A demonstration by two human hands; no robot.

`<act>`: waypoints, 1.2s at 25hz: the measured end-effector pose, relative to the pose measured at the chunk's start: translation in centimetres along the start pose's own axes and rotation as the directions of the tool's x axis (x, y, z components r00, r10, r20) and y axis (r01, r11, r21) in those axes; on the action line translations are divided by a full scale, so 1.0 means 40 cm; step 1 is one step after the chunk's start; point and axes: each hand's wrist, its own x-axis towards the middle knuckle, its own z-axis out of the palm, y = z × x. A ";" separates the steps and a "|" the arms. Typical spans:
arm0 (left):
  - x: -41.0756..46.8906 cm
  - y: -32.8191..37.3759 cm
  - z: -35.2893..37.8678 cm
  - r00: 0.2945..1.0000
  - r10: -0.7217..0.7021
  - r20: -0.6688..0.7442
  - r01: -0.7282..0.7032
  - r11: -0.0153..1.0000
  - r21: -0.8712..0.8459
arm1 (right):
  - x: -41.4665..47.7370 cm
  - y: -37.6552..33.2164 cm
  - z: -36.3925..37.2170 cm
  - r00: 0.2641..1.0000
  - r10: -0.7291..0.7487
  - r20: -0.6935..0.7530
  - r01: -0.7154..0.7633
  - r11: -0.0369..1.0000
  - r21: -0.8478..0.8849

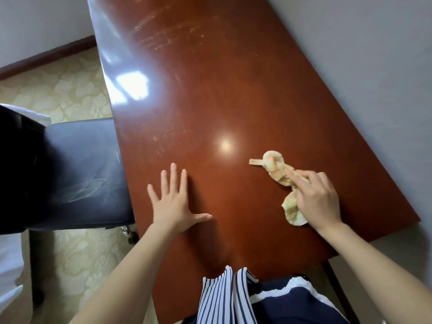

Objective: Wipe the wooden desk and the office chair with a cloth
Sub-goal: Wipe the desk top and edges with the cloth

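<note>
Cloth point(274, 166) gripped by right hand point(318, 202) lies diagonally on desk point(210, 90), far end leftward.

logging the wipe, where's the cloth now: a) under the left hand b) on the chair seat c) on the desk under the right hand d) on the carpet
c: the cloth lies bunched on the desk with the right hand on it; the left hand rests flat on bare wood.

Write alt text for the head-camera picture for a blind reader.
A right hand holds a crumpled cloth on a wooden desk; the left hand lies flat nearby. A dark office chair stands at the desk's left.
</note>
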 end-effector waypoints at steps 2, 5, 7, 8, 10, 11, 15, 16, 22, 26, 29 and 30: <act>0.017 0.076 -0.006 0.994 0.109 0.000 -0.109 0.993 0.042 | 0.022 0.076 -0.013 0.993 0.107 -0.047 -0.109 0.993 -0.039; 0.018 0.153 0.002 0.981 0.191 0.019 -0.192 0.977 0.093 | 0.053 0.177 -0.025 0.929 0.346 -0.130 -0.356 0.932 -0.070; 0.011 0.173 0.012 0.980 0.189 0.054 -0.194 0.976 0.101 | 0.076 0.196 -0.015 0.808 0.564 -0.172 -0.577 0.816 -0.034; 0.010 0.179 0.015 0.981 0.180 0.069 -0.187 0.977 0.099 | 0.089 0.190 -0.005 0.736 0.653 -0.178 -0.664 0.748 -0.005; 0.009 0.183 0.016 0.981 0.175 0.086 -0.183 0.977 0.105 | 0.110 0.155 0.009 0.622 0.766 -0.161 -0.769 0.637 0.062; 0.009 0.182 0.016 0.981 0.171 0.091 -0.181 0.977 0.111 | 0.116 0.131 0.013 0.613 0.776 -0.146 -0.774 0.627 0.088; 0.011 0.186 0.013 0.979 0.170 0.110 -0.183 0.975 0.129 | 0.080 0.015 0.025 0.824 0.561 -0.080 -0.556 0.828 0.075; 0.012 0.187 0.014 0.979 0.170 0.113 -0.184 0.974 0.132 | 0.061 -0.017 0.028 0.879 0.472 -0.071 -0.467 0.881 0.074; 0.018 0.184 0.016 0.976 0.177 0.125 -0.195 0.969 0.150 | -0.057 -0.108 0.015 0.999 -0.047 0.007 0.046 0.992 0.116; 0.023 0.185 0.013 0.976 0.176 0.128 -0.197 0.965 0.174 | -0.154 -0.083 -0.017 0.968 -0.247 0.050 0.237 0.961 0.144; 0.025 0.185 0.015 0.976 0.172 0.132 -0.195 0.963 0.184 | -0.202 -0.035 -0.046 0.963 -0.266 0.042 0.260 0.959 0.112; 0.026 0.186 0.015 0.976 0.173 0.130 -0.196 0.963 0.185 | -0.208 -0.008 -0.058 0.971 -0.239 0.032 0.235 0.968 0.089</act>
